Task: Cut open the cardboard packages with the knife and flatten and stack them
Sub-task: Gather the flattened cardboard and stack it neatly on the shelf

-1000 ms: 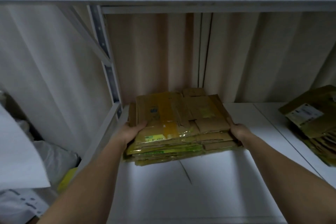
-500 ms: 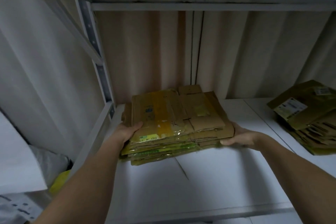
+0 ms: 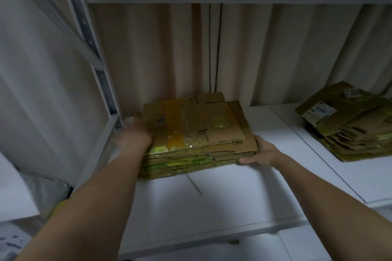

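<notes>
Stack of flattened cardboard [image 3: 197, 131] sits on the white shelf [image 3: 212, 201], toward its back left corner, just beside the grey upright post [image 3: 104, 91] and close to the curtain [image 3: 275, 53] behind. It lies straight ahead of you, between your two hands, with its longer side running left to right across your view and its short side pointing away from you toward the curtain.

Your left hand [image 3: 132, 135] is on the left edge of the stack, near the post; it is blurred, and whether its fingers wrap the edge or only press flat against it cannot be told. Your right hand [image 3: 262, 151] is at the front right corner, palm against the side of the pile, thumb along the bottom front edge and fingers tucked under or behind the corner, so it appears to hold that corner. Both forearms reach forward and converge on the pile, the left one crossing lower in the view and the right one coming in from the right side.

Both hands are at equal reach, so neither has the advantage. Judgement: the pile is being squared or seated, and any further push should run along the short axis toward the curtain, or leftward against the post.

A second stack of flattened cardboard [image 3: 350, 121] lies well apart at the right of the shelf. No knife is visible
</notes>
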